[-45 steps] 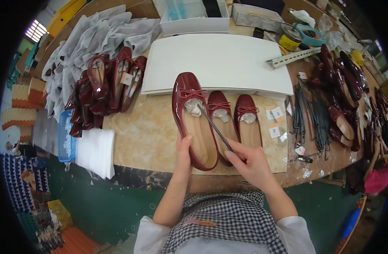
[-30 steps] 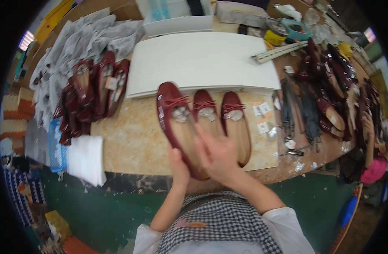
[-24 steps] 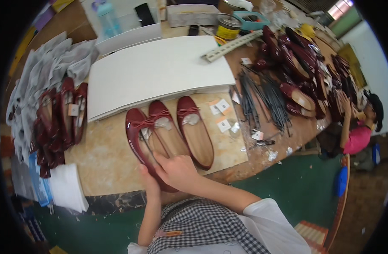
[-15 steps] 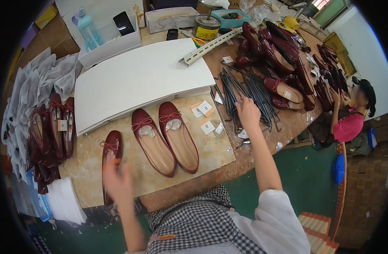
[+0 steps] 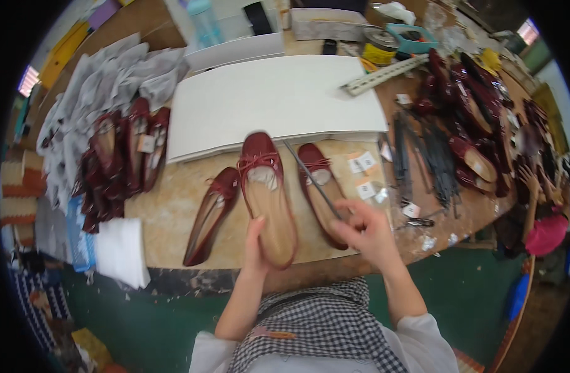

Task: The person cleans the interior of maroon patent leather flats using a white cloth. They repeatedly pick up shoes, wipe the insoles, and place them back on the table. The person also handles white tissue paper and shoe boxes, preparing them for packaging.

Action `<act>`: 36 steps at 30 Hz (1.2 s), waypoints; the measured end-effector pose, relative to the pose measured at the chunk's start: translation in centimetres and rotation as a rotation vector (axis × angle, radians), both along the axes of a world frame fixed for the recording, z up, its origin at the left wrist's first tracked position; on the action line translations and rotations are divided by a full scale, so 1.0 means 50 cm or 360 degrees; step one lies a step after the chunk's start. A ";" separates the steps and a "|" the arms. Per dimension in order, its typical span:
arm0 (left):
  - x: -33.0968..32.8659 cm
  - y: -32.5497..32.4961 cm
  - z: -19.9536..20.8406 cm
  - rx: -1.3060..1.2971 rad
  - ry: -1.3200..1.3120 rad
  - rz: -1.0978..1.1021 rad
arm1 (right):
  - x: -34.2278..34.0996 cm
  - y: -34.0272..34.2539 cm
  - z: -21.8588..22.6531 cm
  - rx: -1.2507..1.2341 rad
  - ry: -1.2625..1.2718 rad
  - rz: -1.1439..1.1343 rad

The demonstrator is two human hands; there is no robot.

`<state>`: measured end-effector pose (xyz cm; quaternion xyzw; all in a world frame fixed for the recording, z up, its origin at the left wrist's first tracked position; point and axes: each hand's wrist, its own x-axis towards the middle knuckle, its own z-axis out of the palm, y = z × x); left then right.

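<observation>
My left hand (image 5: 255, 247) grips a dark red ballet flat (image 5: 271, 214) by its heel end, its toe pointing away and white stuffing in the toe. Between the fingers of my right hand (image 5: 371, 233) is a thin dark rod (image 5: 311, 175), its far end near the held shoe's toe. Beneath the rod, a second flat (image 5: 322, 202) lies sole down on the tabletop, also with stuffing in its toe. To the left of the held shoe, another flat (image 5: 211, 214) rests tilted on its side.
White sheets (image 5: 279, 99) lie stacked behind the shoes. Small tags (image 5: 363, 163) and a pile of dark rods (image 5: 437, 165) are on the right, with heaped red shoes (image 5: 474, 118) beyond. More shoes (image 5: 120, 158) and grey wrapping (image 5: 89, 102) sit left. A co-worker (image 5: 543, 233) is far right.
My left hand has gone from the leftmost flat to the middle one and taken hold of it. My right hand has come back from the rod pile with one rod. The head view has shifted.
</observation>
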<state>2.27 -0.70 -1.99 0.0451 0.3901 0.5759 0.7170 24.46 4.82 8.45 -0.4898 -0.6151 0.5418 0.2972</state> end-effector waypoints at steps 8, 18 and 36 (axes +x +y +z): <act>0.003 0.007 0.056 0.0461 0.0991 0.0349 | -0.110 -0.031 0.025 -0.0030 -0.0069 0.0214; 0.035 -0.010 0.040 0.0514 0.1220 0.0496 | -0.198 -0.024 -0.024 0.1189 -0.0247 -0.0125; 0.141 0.113 0.060 0.0309 0.2329 -0.0768 | 0.285 0.222 -0.208 0.0576 -0.1725 -0.0688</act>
